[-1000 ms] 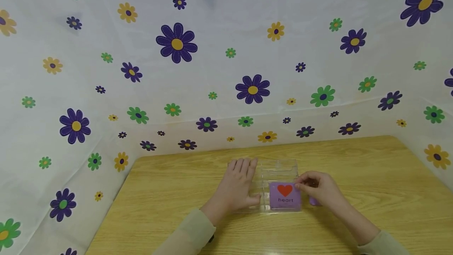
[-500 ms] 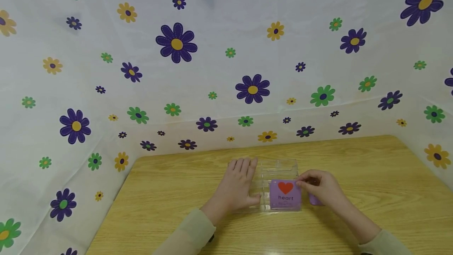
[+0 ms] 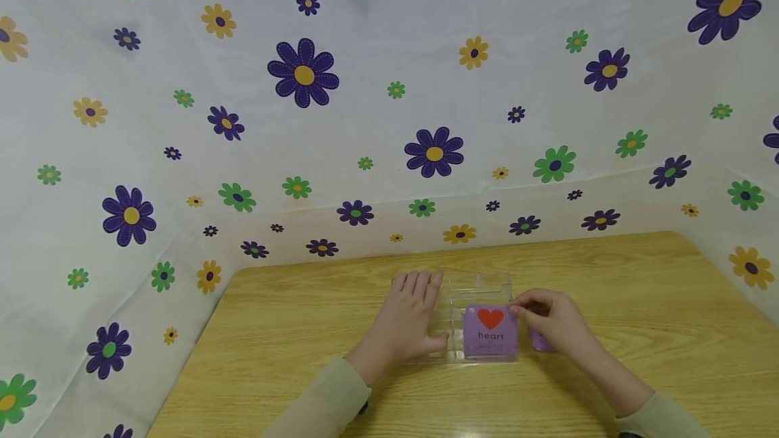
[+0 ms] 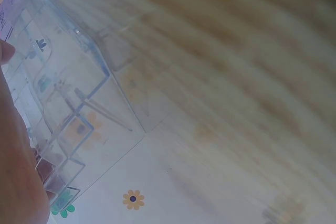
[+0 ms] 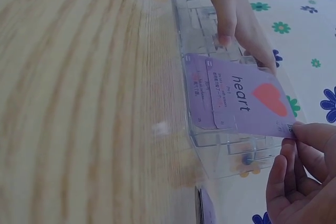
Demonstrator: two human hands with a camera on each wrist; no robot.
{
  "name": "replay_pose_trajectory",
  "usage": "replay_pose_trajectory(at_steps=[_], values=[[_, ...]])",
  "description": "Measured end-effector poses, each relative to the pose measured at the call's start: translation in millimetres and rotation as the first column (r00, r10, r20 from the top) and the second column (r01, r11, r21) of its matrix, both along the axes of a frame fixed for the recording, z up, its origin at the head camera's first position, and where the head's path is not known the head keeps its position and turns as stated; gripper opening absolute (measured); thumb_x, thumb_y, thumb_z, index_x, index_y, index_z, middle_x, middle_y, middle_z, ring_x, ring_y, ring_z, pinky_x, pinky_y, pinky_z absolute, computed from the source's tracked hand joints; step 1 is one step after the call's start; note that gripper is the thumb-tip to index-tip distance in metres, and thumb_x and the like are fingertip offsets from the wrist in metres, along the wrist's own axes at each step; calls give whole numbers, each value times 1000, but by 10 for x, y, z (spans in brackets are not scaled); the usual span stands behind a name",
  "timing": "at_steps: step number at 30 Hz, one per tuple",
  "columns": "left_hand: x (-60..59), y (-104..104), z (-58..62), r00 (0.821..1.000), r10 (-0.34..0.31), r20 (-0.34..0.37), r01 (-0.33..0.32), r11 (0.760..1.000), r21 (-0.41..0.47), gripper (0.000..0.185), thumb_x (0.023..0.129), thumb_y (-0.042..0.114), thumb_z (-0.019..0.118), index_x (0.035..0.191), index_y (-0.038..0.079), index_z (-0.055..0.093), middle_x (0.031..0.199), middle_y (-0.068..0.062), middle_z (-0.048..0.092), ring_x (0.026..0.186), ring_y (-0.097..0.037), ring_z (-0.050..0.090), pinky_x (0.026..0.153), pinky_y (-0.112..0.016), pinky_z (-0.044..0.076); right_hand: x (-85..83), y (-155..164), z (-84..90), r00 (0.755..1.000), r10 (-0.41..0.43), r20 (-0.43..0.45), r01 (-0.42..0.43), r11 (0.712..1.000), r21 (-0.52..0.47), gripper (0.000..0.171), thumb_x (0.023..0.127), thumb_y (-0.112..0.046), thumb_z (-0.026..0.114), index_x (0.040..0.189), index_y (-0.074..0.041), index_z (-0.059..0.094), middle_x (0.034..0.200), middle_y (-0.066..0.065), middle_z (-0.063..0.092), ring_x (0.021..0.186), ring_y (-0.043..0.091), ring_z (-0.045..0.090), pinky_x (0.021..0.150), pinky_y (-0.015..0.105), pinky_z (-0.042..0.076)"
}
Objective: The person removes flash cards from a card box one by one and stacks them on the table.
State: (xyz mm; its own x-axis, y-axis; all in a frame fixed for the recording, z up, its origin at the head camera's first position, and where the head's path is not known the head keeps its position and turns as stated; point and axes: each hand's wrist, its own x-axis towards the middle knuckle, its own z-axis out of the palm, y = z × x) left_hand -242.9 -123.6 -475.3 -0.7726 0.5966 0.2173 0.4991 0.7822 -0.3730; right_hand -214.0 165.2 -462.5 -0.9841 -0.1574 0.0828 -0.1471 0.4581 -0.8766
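A clear plastic card holder (image 3: 477, 287) stands on the wooden table (image 3: 292, 330). In its front slot is a purple card (image 3: 490, 331) with a red heart and the word "heart". My right hand (image 3: 525, 314) pinches that card's right edge between thumb and fingers; the right wrist view shows the card (image 5: 247, 100) tilted over the holder (image 5: 210, 145), with the fingertips (image 5: 302, 132) at its corner. My left hand (image 3: 414, 313) lies with straight fingers against the holder's left side, thumb at the front. In the left wrist view the holder (image 4: 68, 103) is blurred.
Another purple card (image 3: 538, 342) lies on the table by the right hand, partly hidden. A white cloth with flowers (image 3: 365, 120) walls in the table at the back and on both sides. Bare wood (image 3: 639, 303) extends to the right.
The heart card has shifted slightly up and back in the holder, held by the right hand. The left hand has stayed in place.
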Motion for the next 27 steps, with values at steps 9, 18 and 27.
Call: replay_pose_trajectory(at_steps=[9,18,27], values=[[-2,-1,12,1000,3,1,-3,1000,-14,107,89,76,51,166,6,27,150,-9,53,134,-25,51,116,-43,42,-6,-9,9,1000,-9,-14,10,1000,7,14,98,-10,74,105,1,78,102,13,78,83,6,63,73,20,52],[-1,-4,7,1000,-1,-10,0,1000,-19,107,89,76,50,166,6,27,149,-9,53,133,-24,51,116,-43,42,-4,-13,28,1000,-20,-16,19,1000,-9,16,98,-11,74,106,2,77,103,14,78,87,9,66,75,20,54],[-3,2,13,1000,1,-18,-1,1000,-29,108,88,76,51,166,6,27,147,-9,54,131,-24,52,114,-42,42,0,-2,56,1000,-29,-2,29,999,14,14,99,-10,71,107,0,77,106,13,77,88,10,65,76,20,54]])
